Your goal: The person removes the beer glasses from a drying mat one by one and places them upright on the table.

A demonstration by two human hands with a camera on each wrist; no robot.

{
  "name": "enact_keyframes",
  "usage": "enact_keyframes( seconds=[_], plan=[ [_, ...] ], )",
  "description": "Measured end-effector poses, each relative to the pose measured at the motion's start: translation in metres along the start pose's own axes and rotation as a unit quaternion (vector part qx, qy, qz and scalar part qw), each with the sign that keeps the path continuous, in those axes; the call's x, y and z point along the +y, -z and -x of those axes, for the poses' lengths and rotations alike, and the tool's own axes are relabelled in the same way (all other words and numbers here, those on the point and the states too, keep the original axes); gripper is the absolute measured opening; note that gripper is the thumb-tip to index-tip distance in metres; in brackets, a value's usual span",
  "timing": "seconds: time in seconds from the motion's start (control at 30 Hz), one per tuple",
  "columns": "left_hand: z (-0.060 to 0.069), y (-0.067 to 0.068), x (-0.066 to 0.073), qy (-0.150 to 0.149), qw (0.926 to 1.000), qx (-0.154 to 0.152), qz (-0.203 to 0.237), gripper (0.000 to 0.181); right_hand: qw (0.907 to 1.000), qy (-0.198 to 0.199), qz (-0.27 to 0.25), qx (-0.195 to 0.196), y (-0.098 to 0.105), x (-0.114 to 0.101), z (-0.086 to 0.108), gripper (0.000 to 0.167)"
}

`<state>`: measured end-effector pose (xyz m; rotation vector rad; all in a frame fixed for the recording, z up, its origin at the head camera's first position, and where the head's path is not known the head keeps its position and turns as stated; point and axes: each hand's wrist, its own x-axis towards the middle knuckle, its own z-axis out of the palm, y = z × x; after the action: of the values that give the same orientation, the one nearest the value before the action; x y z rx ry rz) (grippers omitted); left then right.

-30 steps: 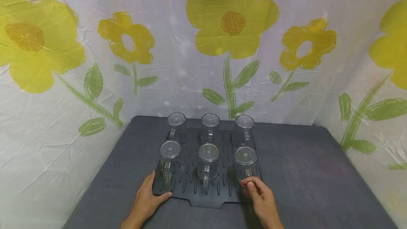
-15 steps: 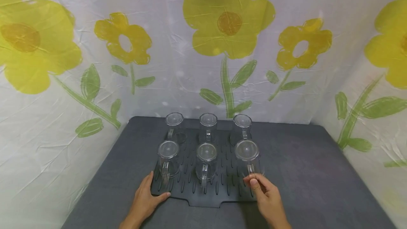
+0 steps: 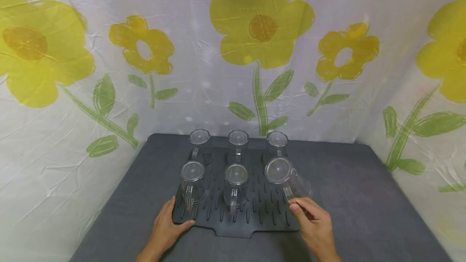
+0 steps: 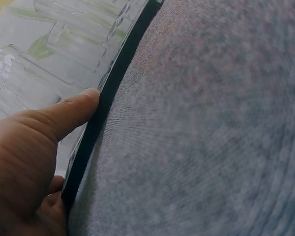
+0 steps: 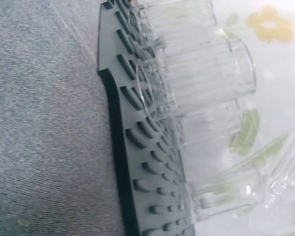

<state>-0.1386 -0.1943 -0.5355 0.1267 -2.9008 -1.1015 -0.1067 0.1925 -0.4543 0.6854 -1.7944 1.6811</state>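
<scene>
My right hand (image 3: 314, 225) pinches the handle of a clear glass mug (image 3: 278, 170), which is tilted, base up toward the left, above the right front of a dark ridged drying mat (image 3: 234, 231). That hand does not show in the right wrist view; clear glass at its right edge may be part of the held mug. My left hand (image 3: 165, 227) rests at the mat's front left corner, its extended thumb (image 4: 81, 108) touching the front edge. Upside-down glass mugs stand on the mat, including a front middle mug (image 3: 236, 175) and a front left mug (image 3: 193, 173).
Behind them, a back left mug (image 3: 200, 137), a back middle mug (image 3: 238, 138) and a back right mug (image 3: 277, 139) also stand inverted. The held mug is close in front of the back right one. A dark grey table (image 3: 346, 197) surrounds the mat, with a flowered curtain (image 3: 204, 92) beyond.
The front right mug, upright on its rim a second ago, has been raised off the mat and tipped, its mouth swinging right. My right hand moved rightward with it; my left hand stayed at the corner.
</scene>
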Motion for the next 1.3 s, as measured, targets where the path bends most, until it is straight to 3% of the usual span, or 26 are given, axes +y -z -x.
enact_keyframes(
  seconds=[0.1, 0.23, 0.43, 0.63, 0.97, 1.3],
  plan=[
    [0.0, 0.001, 0.001, -0.003, 1.0, 0.001, 0.0, 0.115, 0.9988, 0.038, -0.03, 0.003, 0.0, 0.001, -0.003, 0.027],
    [0.0, 0.002, 0.003, -0.004, 1.0, 0.0, 0.001, 0.114, 0.9979, 0.052, -0.038, 0.008, 0.0, -0.004, -0.007, 0.02],
    [0.0, 0.002, 0.004, 0.001, 1.0, -0.001, -0.001, 0.115, 0.9968, 0.079, 0.003, 0.004, -0.001, -0.017, -0.015, 0.025],
    [0.0, 0.001, 0.003, 0.005, 1.0, -0.001, -0.001, 0.116, 0.9937, 0.112, 0.004, 0.001, -0.003, -0.033, -0.026, 0.021],
    [-0.001, 0.003, 0.004, 0.013, 0.9999, -0.006, 0.001, 0.118, 0.9795, 0.156, 0.123, 0.029, -0.005, -0.045, -0.035, 0.012],
    [0.002, 0.008, 0.006, 0.012, 0.9997, -0.003, 0.019, 0.116, 0.97, 0.187, 0.152, 0.032, -0.006, -0.048, -0.04, 0.012]
  ],
)
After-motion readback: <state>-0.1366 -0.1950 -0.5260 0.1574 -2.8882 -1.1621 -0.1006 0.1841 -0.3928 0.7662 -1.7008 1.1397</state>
